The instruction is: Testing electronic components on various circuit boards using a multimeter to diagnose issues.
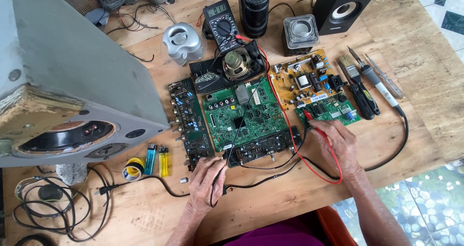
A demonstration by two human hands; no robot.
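Nearest the camera, the left hand [207, 178] is seen closed around the black probe [231, 147], whose slim shaft is angled up and to the right, its tip brought down at the near edge of the large green circuit board [244, 115], just beside the dark narrow board [263, 147] lying along that edge. The right hand [338, 144] is closed on the red probe [308, 114]; its long axis is tilted up and leftward from the fingers, and its tip is set on the small green board [333, 111], which lies just beyond and slightly left of that hand. That board is therefore much nearer to the right hand than to the left. The red lead [290, 130] is looped around the right wrist and is carried back across the boards. Further off, an orange power board [304, 79] is placed touching the small green one, with a brush [349, 68] and screwdrivers beside it. Beyond these, a bare speaker driver [236, 62] is rested on a black panel, and behind it the multimeter [222, 26] is laid on the wooden table [415, 81]. At the far left a grey speaker cabinet [72, 81] is tilted over the table.
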